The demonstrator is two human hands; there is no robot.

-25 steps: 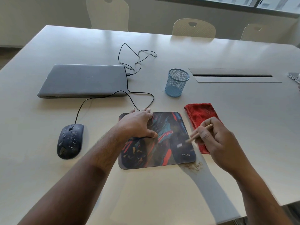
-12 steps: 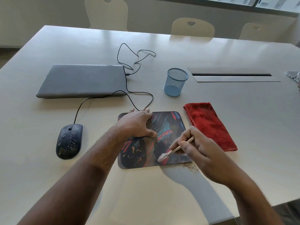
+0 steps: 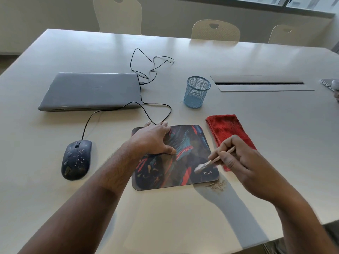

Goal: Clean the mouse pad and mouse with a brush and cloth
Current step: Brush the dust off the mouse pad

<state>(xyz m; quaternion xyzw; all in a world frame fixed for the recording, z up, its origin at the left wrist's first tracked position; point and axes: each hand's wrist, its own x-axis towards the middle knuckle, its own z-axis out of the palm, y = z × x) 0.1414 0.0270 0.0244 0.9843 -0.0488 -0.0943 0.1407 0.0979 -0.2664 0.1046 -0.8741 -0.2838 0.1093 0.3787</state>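
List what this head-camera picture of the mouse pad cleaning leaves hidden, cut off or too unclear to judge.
1. Mouse pad, head view: its far-left part lies under the left hand.
2. Red cloth: its near end is behind the right hand.
3. Brush: bristles blurred, so contact with the pad is unclear.
4. Grey object at the right edge: cut off, unidentifiable.
5. Mouse: specks too small to identify.

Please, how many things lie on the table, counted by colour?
Red: 1, cloth
Blue: 1, mesh cup
Grey: 1, laptop
Dark: 1, mouse
Multicoloured: 1, mouse pad
Total: 5
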